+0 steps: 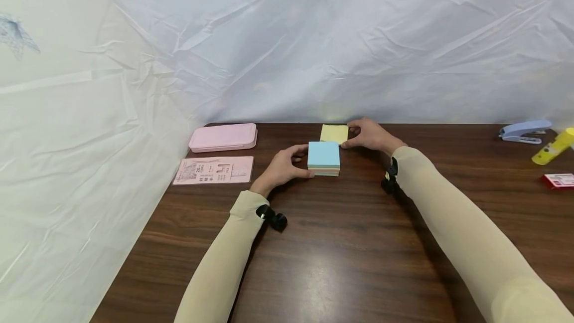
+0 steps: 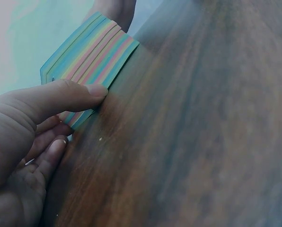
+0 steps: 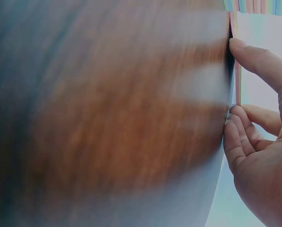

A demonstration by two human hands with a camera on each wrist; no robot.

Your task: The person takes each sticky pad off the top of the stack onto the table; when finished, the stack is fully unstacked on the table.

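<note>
Head view shows a block of sticky notes [image 1: 324,158], pale blue on top with coloured layers down its side, lying on the dark wooden surface [image 1: 341,243] toward its far edge, near the middle. The left hand [image 1: 282,166] holds the block from its left side; in the left wrist view the thumb [image 2: 70,94] lies pressed along the striped edge of the block [image 2: 91,54] and the other fingers curl in beneath it. Just beyond the block, touching or nearly touching its far edge, lies a yellow note pad [image 1: 334,133]. The right hand [image 1: 369,134] rests at the right edge of that pad, fingers curled against it; the right wrist view is blurred, showing the thumb [image 3: 259,59] and bent fingers close against a thin paper edge, and whether they pinch it cannot be told. To the far left sit a pink flat case [image 1: 223,137] and, nearer, a pink printed card [image 1: 214,170]. At the far right lie a blue stapler [image 1: 524,130], a yellow tube [image 1: 553,146] and a small red box [image 1: 558,180]. A creased white sheet [image 1: 287,39] forms the backdrop.
</note>
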